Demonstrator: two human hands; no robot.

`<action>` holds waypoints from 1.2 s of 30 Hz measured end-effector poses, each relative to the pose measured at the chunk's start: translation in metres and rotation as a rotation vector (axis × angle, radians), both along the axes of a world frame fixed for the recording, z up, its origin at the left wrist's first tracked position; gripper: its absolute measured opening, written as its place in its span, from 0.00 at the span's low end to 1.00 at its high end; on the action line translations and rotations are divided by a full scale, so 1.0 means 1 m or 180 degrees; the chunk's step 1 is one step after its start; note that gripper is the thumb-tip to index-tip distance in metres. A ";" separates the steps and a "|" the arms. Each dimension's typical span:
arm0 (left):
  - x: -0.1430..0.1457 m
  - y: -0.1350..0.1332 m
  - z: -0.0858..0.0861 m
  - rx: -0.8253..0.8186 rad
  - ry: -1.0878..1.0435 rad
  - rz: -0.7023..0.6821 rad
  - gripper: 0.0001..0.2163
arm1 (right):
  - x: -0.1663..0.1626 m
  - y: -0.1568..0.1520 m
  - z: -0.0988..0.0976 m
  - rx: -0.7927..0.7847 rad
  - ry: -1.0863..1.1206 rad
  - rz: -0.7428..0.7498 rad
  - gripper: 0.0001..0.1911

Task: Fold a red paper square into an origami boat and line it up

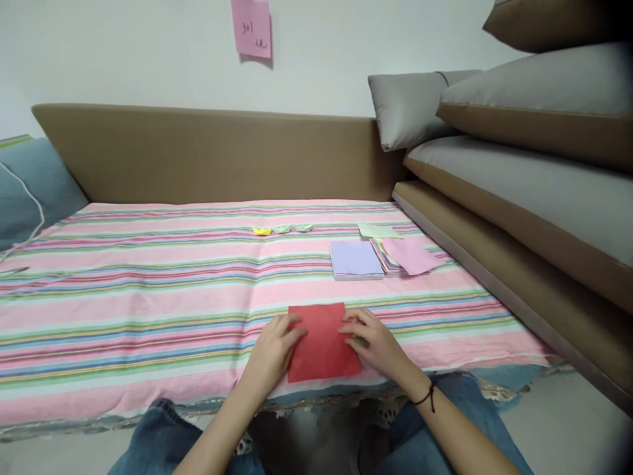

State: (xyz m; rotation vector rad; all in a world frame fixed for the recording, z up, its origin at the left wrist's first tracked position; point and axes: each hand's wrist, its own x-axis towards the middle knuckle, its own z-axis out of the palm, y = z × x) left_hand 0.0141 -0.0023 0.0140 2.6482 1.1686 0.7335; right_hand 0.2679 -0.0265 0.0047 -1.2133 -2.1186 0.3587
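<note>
A red square sheet of paper (320, 340) lies flat near the front edge of the striped bedsheet (148, 297). My left hand (273, 349) rests on the sheet's left edge, fingers pressed down on the paper. On the right edge sits my right hand (374, 340), its fingertips bent onto the paper; a black band circles that wrist. Both hands hold the sheet against the bed.
A lilac paper stack (355, 258) and a fanned coloured stack topped by a pink sheet (410, 254) lie behind, with a pale green sheet (378, 230). Three small folded paper boats (281, 229) sit mid-bed. Cushions (519, 171) are piled at right; a pink note (252, 28) hangs on the wall.
</note>
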 end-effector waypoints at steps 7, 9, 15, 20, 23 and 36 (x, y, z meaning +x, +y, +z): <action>-0.017 -0.013 -0.001 -0.0362 0.0721 -0.0637 0.40 | 0.008 -0.015 0.003 -0.0369 -0.0742 0.0645 0.45; -0.020 -0.015 -0.001 -0.0367 0.0734 -0.0648 0.38 | 0.010 -0.015 0.002 -0.0358 -0.0692 0.0652 0.38; -0.014 -0.005 0.002 -0.0753 -0.0170 -0.0513 0.12 | 0.004 -0.003 -0.003 -0.0183 0.0174 0.0339 0.07; -0.001 0.007 -0.005 -0.0931 -0.0685 0.0557 0.14 | -0.004 0.011 -0.009 -0.0364 0.0603 -0.0603 0.20; 0.005 0.011 -0.009 -0.1024 -0.0910 0.1010 0.11 | -0.008 0.018 -0.010 -0.0406 0.0665 -0.0906 0.19; 0.032 -0.010 -0.018 0.0367 0.0286 -0.0055 0.17 | -0.030 0.018 -0.009 0.0530 -0.0623 -0.0889 0.12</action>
